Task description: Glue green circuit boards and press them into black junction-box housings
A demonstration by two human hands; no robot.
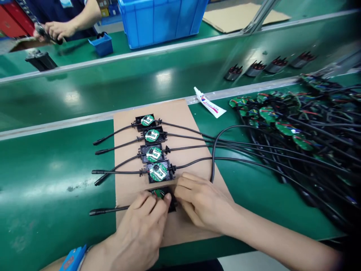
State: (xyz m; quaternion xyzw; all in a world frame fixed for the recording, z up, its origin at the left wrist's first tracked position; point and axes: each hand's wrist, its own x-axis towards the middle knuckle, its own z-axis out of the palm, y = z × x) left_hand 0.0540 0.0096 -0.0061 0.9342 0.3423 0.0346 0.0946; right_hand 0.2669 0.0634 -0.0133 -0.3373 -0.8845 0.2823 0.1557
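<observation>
On a brown cardboard sheet (pixel 183 113) lie several black housings in a row, each holding a round green circuit board (pixel 153 154) with black cables running out both sides. My left hand (pixel 141 229) and my right hand (pixel 200 201) meet at the nearest black housing (pixel 162 194) at the sheet's front. Fingers of both hands are closed around it and press on its green board. Most of this housing is hidden under my fingers. Its cable (pixel 108 210) sticks out to the left.
A heap of green boards with black cables (pixel 296 124) fills the right side. A white glue tube (pixel 209 103) lies behind the cardboard. Beyond a green belt, several dark motor parts (pixel 255 69), a blue crate (pixel 160 20) and another person's hands (pixel 55 30) at work.
</observation>
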